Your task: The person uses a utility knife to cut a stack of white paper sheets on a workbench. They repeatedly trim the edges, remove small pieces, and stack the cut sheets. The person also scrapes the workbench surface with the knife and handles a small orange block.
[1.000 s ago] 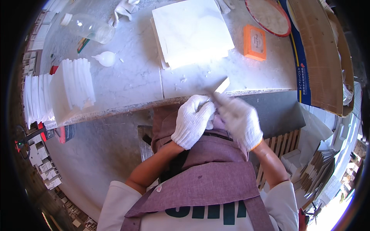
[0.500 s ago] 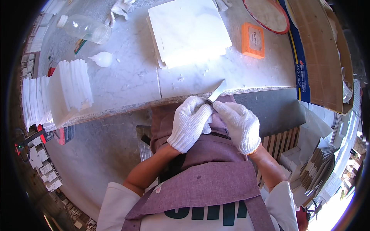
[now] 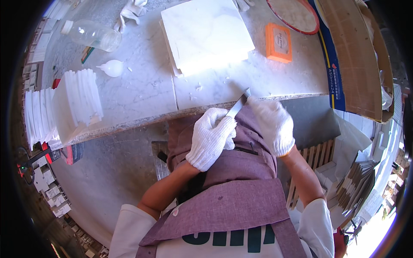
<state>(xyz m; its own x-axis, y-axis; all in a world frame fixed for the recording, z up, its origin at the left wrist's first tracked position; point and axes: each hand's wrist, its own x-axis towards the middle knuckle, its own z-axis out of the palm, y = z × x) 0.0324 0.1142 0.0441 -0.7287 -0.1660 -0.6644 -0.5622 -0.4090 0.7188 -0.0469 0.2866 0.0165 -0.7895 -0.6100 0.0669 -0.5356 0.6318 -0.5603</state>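
Note:
My left hand (image 3: 211,139), in a white knit glove, is closed around the lower end of a knife. The knife's narrow metal blade (image 3: 236,108) points up and to the right, toward the table edge. My right hand (image 3: 275,127), gloved the same way, is beside the blade's upper end. Its fingertips come up to the blade near the tip, but motion blurs them, and I cannot tell whether they pinch it. Both hands are above my purple apron (image 3: 215,206), just in front of the marble-look tabletop (image 3: 142,96).
White square sheets (image 3: 206,36) are stacked at the table's middle. An orange box (image 3: 270,43) and a red-rimmed round item (image 3: 297,16) lie right, by a cardboard box (image 3: 359,56). Left are a clear bottle (image 3: 92,35), a white squeeze bulb (image 3: 112,68) and upright white slabs (image 3: 77,96).
My right hand has slid up and outward along the blade, from near its base to near its tip. The left hand has stayed almost in place with the knife.

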